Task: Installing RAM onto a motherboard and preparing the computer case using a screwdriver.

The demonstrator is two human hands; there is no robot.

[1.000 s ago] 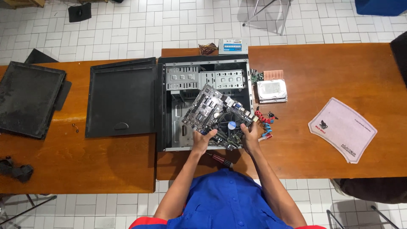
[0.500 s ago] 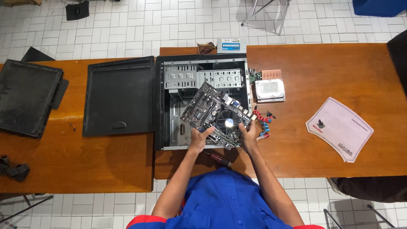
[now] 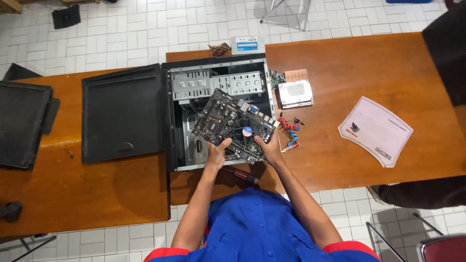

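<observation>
You are holding the board (image 3: pixel 233 123) by its near edge, left hand (image 3: pixel 218 151) and right hand (image 3: pixel 268 145) both gripping it, tilted over the open case (image 3: pixel 221 73). Try keeping it level, with fingers off the chips.

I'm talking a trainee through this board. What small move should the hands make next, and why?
Probably level the motherboard before moving it further. Both the left hand and right hand grip only its near edge, and it sits tilted and skewed over the open computer case, its far corner close to the drive bays.
</observation>
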